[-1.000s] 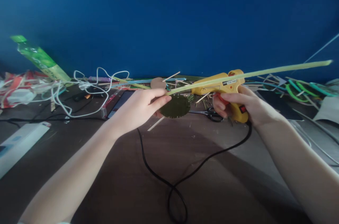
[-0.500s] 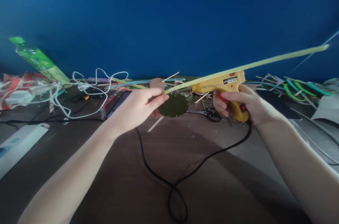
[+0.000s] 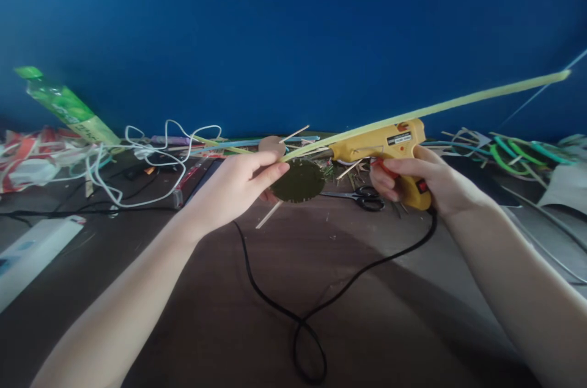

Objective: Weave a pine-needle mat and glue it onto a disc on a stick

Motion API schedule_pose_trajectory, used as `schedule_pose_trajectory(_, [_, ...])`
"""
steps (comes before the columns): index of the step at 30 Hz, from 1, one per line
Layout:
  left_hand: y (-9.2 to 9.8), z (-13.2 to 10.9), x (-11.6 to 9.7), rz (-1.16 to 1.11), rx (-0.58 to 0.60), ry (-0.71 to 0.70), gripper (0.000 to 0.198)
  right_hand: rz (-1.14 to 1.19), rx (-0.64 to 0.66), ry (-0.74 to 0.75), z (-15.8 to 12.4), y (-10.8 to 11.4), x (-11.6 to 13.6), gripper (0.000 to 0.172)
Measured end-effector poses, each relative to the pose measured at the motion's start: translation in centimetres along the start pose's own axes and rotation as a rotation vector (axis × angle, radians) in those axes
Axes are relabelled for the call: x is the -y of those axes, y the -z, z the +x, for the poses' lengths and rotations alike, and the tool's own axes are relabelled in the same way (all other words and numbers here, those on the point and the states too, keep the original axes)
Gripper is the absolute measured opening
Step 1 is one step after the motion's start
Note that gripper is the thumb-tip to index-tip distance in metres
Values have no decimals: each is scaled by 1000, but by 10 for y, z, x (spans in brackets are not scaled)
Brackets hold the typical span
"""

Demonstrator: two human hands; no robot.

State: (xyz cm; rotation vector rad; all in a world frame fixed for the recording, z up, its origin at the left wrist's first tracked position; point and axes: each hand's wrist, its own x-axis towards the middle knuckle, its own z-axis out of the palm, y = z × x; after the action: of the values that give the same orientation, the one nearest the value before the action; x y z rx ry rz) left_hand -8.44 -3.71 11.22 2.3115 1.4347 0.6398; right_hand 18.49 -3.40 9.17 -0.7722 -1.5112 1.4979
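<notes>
My left hand [image 3: 250, 183] pinches a long pale-green strip [image 3: 426, 110] that slants up to the right. Beside its fingertips are a dark olive disc with a notched rim [image 3: 299, 181], a small tan disc [image 3: 271, 145] and a thin wooden stick [image 3: 269, 215]; how these join is hidden behind the fingers. In my right hand [image 3: 419, 177] is a yellow glue gun [image 3: 367, 142], with fingers wrapped around its handle by the red trigger. The gun's nozzle points left, close to the strip and the dark disc. A black cord [image 3: 362, 275] runs down from its handle.
Black-handled scissors [image 3: 369, 198] lie behind the dark disc among scraps. A green bottle [image 3: 68, 104] leans at the back left, near a tangled white cable [image 3: 174, 159]. A white power strip [image 3: 39, 253] sits at left. Coloured strips [image 3: 516, 153] pile at right.
Hardly anything differs. The dark disc has shifted slightly left and up, and the strip's far end is a little higher. Both hands keep their holds.
</notes>
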Motion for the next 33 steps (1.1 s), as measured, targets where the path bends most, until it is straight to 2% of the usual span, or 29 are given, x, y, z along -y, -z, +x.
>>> schedule_pose_trajectory(5, [1, 0, 0, 52, -25, 5, 37, -14, 13, 5, 0, 1, 1, 10])
schedule_pose_trajectory(13, [2, 0, -1, -5, -32, 2, 36, -9, 14, 10, 0, 3, 0, 6])
schedule_pose_trajectory(26, [3, 0, -5, 25, -65, 2, 36, -56, -12, 8, -1, 6, 0, 11])
schedule_pose_trajectory(30, [3, 0, -2, -28, -54, 23, 34, -76, -24, -17, -1, 9, -2, 16])
schedule_pose_trajectory(33, [3, 1, 0, -75, -62, 38, 32, -69, -39, -27, -1, 13, -4, 15])
